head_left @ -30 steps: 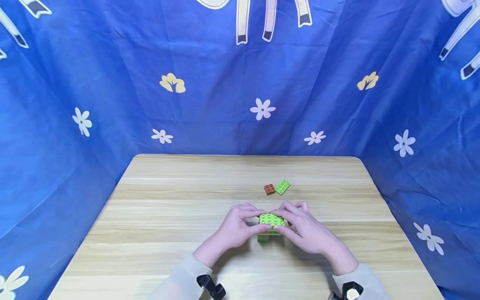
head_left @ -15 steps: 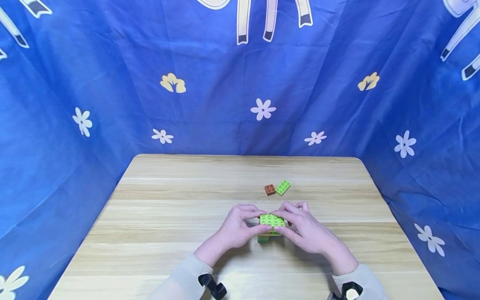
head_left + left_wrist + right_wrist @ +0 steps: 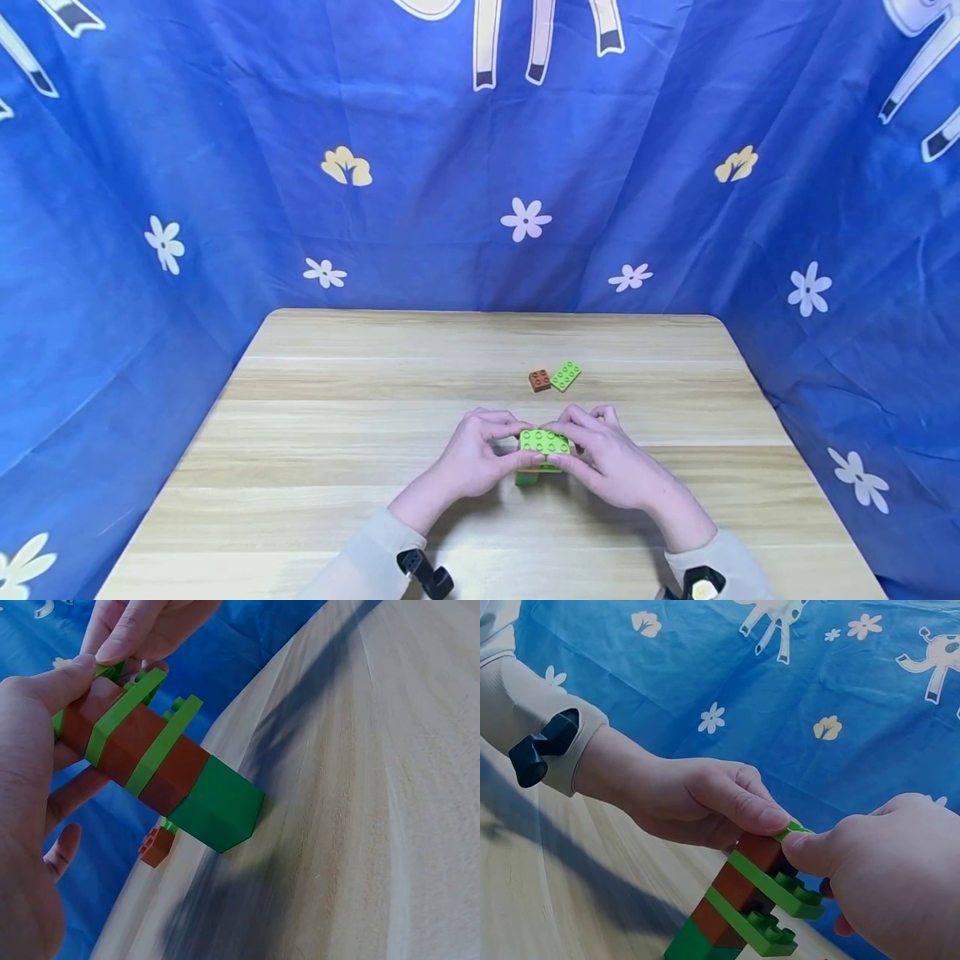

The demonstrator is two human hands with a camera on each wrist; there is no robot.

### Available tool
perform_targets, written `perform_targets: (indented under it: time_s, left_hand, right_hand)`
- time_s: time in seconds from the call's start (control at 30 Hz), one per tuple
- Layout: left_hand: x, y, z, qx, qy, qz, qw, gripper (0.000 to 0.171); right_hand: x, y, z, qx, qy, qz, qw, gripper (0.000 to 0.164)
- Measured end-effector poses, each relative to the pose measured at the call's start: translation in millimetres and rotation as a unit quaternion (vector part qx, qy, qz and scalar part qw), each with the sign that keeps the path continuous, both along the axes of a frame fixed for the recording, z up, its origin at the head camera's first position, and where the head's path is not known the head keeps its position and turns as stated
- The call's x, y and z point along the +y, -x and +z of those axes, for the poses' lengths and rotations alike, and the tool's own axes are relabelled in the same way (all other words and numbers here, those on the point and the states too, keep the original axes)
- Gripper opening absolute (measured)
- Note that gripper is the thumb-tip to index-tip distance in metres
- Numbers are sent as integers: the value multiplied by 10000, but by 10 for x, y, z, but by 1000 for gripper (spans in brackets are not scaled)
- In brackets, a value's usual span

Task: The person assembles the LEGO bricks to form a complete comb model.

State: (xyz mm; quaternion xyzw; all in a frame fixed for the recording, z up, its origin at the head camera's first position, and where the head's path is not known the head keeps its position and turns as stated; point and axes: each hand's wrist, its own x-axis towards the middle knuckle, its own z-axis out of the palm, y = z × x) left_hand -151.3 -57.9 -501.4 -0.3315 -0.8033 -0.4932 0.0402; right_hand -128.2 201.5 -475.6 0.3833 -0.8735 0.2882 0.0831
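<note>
A stacked tower of toy building bricks stands on the table between both hands, in front of the person. Its base is a dark green brick; brown bricks alternate above it with thin light green plates, which jut out toward the right in the right wrist view. On top lies a studded light green brick plate. My left hand pinches this plate at its left part, thumb on the near edge and fingers on the far edge. My right hand pinches its right part likewise, and the two thumb tips nearly meet.
Beyond the tower lie a small brown brick and a loose light green plate, side by side on the wooden table. A blue printed curtain surrounds the table's back and sides.
</note>
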Motion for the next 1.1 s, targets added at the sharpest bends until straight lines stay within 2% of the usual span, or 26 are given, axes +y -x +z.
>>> perform_targets:
  time_s: [0.13, 0.43, 0.67, 0.8, 0.97, 1.1]
  left_hand:
    - [-2, -5, 0, 90, 57, 31, 9999, 42]
    - [-11, -11, -9, 544, 173, 185, 9982, 40]
    - [-27, 32, 41, 348, 97, -23, 9993, 41]
    - [-56, 68, 77, 138, 46, -27, 9999, 42]
    - [-93, 175, 135, 16, 86, 344, 9994, 41]
    - [-115, 304, 130, -32, 335, 959, 9948, 43]
  right_hand:
    - [-12, -8, 2, 88, -48, 15, 9999, 34]
    - [-19, -12, 5, 220, -152, -2, 9996, 35]
    - [-27, -3, 22, 223, -184, 37, 9996, 35]
    - [-34, 6, 32, 190, -192, 37, 9996, 35]
    - [-31, 4, 29, 198, -221, 20, 9996, 35]
    - [-29, -1, 26, 212, -237, -4, 9995, 36]
